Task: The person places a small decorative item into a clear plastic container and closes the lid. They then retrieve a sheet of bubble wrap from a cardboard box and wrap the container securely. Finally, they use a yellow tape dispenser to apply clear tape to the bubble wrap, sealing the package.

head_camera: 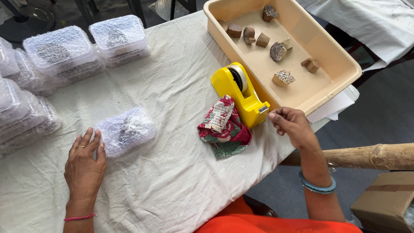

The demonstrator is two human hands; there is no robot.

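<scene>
Resting my left hand [85, 164] flat and open against the bubble-wrapped parcel [125, 130] by its fingertips, I keep my right hand [290, 125] loosely curled, empty, beside the yellow tape dispenser [241, 92].

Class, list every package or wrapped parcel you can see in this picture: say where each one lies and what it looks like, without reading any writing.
Bubble-wrapped parcel: on the white cloth, touching the left hand; clear, rounded, dark block inside.
Stacked bubble-wrapped parcels: far left of the table; clear, rectangular.
Cardboard box: on the floor, lower right; brown, taped.
No labels, signs or screens show.
</scene>
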